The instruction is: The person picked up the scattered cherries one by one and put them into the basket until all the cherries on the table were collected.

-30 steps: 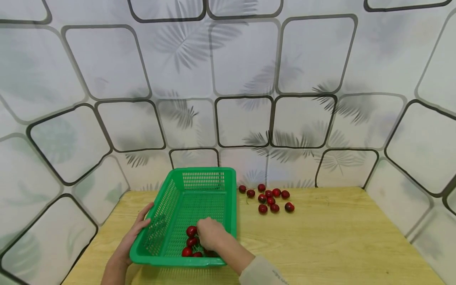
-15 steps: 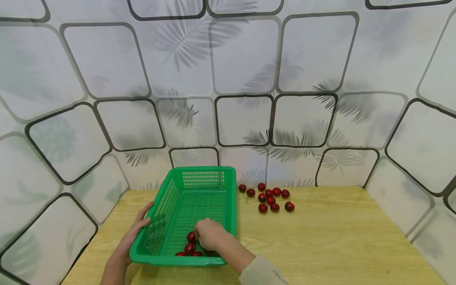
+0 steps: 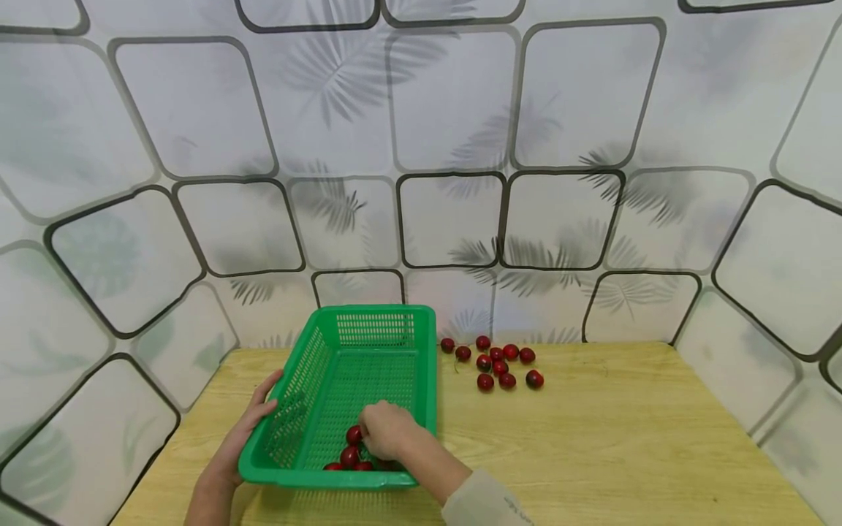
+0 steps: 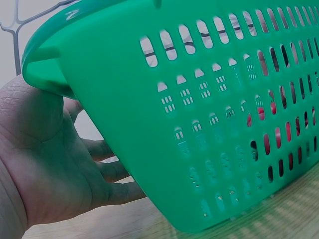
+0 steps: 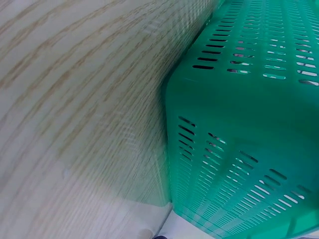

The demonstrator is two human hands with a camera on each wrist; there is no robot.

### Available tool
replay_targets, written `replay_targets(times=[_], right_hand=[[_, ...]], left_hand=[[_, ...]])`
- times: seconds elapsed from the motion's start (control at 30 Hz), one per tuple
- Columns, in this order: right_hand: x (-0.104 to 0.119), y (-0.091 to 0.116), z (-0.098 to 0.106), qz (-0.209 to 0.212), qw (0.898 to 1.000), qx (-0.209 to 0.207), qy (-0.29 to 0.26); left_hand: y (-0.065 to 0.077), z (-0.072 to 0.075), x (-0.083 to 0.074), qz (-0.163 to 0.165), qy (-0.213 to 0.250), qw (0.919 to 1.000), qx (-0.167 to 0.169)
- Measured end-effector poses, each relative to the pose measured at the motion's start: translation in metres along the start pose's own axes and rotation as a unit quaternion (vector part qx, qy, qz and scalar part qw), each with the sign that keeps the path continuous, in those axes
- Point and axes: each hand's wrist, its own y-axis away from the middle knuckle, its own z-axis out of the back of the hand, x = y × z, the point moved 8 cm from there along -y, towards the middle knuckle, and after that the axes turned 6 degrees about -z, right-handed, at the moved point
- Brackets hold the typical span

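A green plastic basket [image 3: 371, 365] with slotted walls rests on the wooden table, its long sides running away from me. At its left wall, my left hand [image 3: 240, 438] holds the side, with the thumb at the rim. In the left wrist view, fingers [image 4: 117, 172] of that hand reach along the outer wall. My right hand [image 3: 391, 431] is down inside the near right part, knuckles up and fingers bent downward. Beside it lie several dark red cherries [image 3: 350, 457]. Its fingertips are hidden, so I cannot tell whether they pinch a cherry.
Several more cherries [image 3: 500, 367], some with stems, lie loose to the right of the basket near the back edge of the table [image 3: 592, 438]. A patterned wall covering [image 3: 447, 226] rises behind and on both sides. The right wrist view shows the basket's outer walls [image 5: 234, 114] against the tabletop.
Inside the basket the visible cherries have shifted slightly toward the near side, one rolling left. My right hand has moved only a little left. The left hand and the basket stay in place.
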Motion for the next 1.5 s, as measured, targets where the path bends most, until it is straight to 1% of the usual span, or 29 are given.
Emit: replay_targets(times=[0.13, 0.27, 0.47, 0.57, 0.7, 0.77, 0.9, 1.07, 1.27, 1.4, 1.5], right_hand=[[-0.001, -0.001, 0.0, -0.002, 1.0, 0.0, -0.008], [-0.001, -0.002, 0.002, -0.001, 1.0, -0.009, -0.02], [0.0, -0.002, 0.007, 0.004, 0.999, -0.033, -0.037], [0.001, -0.003, 0.011, 0.011, 0.997, -0.054, -0.045], [0.002, -0.003, 0.018, 0.022, 0.994, -0.081, -0.075], [0.002, -0.003, 0.021, 0.026, 0.992, -0.087, -0.093], [0.003, -0.003, 0.023, 0.03, 0.99, -0.092, -0.106], [0.004, -0.003, 0.022, 0.033, 0.99, -0.091, -0.106], [0.005, -0.001, 0.021, 0.036, 0.989, -0.086, -0.114], [0.006, -0.001, 0.024, 0.039, 0.985, -0.098, -0.134], [0.005, -0.001, 0.029, 0.038, 0.978, -0.114, -0.173]], left_hand=[[0.0, 0.0, 0.0, -0.001, -0.001, 1.0, -0.001], [0.001, -0.001, -0.001, -0.003, -0.003, 1.0, 0.004], [0.001, 0.0, 0.0, -0.002, 0.0, 0.9999, 0.01], [0.001, -0.001, 0.0, -0.002, 0.002, 0.9999, 0.012], [0.0, 0.0, -0.001, -0.005, 0.001, 0.9999, 0.015], [0.0, 0.0, -0.002, -0.008, 0.0, 0.9998, 0.018], [0.0, 0.0, -0.002, -0.01, -0.001, 0.9997, 0.024], [0.0, 0.001, 0.0, -0.003, 0.003, 0.9999, 0.014], [0.0, 0.001, 0.001, -0.001, 0.004, 0.9999, 0.014], [0.0, 0.001, 0.0, -0.005, 0.005, 0.9999, 0.014], [0.0, 0.0, 0.0, -0.006, 0.009, 0.9997, 0.02]])
